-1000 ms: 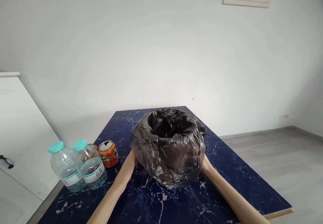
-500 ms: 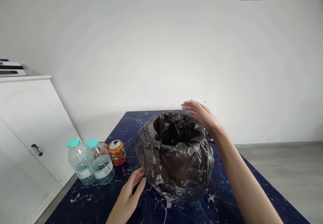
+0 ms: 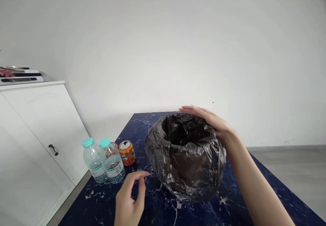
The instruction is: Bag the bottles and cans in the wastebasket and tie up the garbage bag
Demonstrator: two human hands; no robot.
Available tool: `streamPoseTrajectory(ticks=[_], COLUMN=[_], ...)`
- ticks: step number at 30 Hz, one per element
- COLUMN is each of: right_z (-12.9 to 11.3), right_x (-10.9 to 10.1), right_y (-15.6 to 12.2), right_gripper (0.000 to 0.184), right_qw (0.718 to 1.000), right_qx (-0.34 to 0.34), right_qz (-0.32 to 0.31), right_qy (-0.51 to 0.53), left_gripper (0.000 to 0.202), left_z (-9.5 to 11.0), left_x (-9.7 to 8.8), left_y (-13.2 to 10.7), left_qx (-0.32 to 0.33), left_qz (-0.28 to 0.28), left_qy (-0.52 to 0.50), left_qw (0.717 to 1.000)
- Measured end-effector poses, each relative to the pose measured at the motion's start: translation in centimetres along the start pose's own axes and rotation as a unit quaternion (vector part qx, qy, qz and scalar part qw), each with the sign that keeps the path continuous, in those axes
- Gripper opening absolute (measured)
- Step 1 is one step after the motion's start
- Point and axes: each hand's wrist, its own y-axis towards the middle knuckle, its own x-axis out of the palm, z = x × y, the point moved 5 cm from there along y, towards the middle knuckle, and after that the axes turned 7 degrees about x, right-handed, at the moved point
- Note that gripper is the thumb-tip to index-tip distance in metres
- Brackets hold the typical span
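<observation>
A bin lined with a black plastic bag [image 3: 193, 168] stands on the dark blue marbled table [image 3: 150, 119], its mouth facing up and the bag folded over the rim. Against the bag's far right side rests my right hand [image 3: 207, 117], palm down with fingers stretched out. My left hand [image 3: 133, 192] hovers just left of the bag, apart from it, thumb and fingers curved with a gap between them and nothing inside. Nearest to that hand are two clear bottles with turquoise caps, a front bottle [image 3: 114, 166] and a rear bottle [image 3: 94, 161].
Behind the bottles stands an orange drink can [image 3: 127, 154], with another can partly hidden beside it. A white cabinet [image 3: 48, 127] with a black handle [image 3: 53, 149] is at the left. The wall [image 3: 178, 49] rises behind the table.
My left hand has drawn back from the bag's lower left side. My right hand has come down onto the bag's far right side. The view has shifted slightly left.
</observation>
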Motion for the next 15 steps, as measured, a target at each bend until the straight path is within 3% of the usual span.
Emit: streamPoseTrajectory(ticks=[2,4,7,11,15], right_z=[0.1,0.1,0.3,0.0,-0.5], right_x=[-0.1,0.1,0.4,0.9,1.2], right_y=[-0.2,-0.4,-0.6,-0.7,-1.1], right_gripper=[0.049,0.05,0.051,0.049,0.048], right_qw=[1.0,1.0,0.999,0.999,0.999], right_qx=[0.007,0.013,0.028,0.033,0.043], right_qz=[0.013,0.015,0.018,0.018,0.012], right_qy=[-0.016,-0.015,0.003,-0.001,-0.018], left_gripper=[0.014,0.016,0.018,0.025,0.026], left_z=[2.1,3.7,4.7,3.6,1.6], left_x=[-3.6,-6.7,-9.8,-10.6,-10.4], left_y=[1.4,3.2,6.3,9.3,10.1], left_qx=[0.117,0.197,0.231,0.218,0.218], left_qz=[0.095,0.149,0.173,0.141,0.122], left_qy=[0.057,0.125,0.225,0.304,0.357], left_qw=[0.987,0.961,0.931,0.917,0.9])
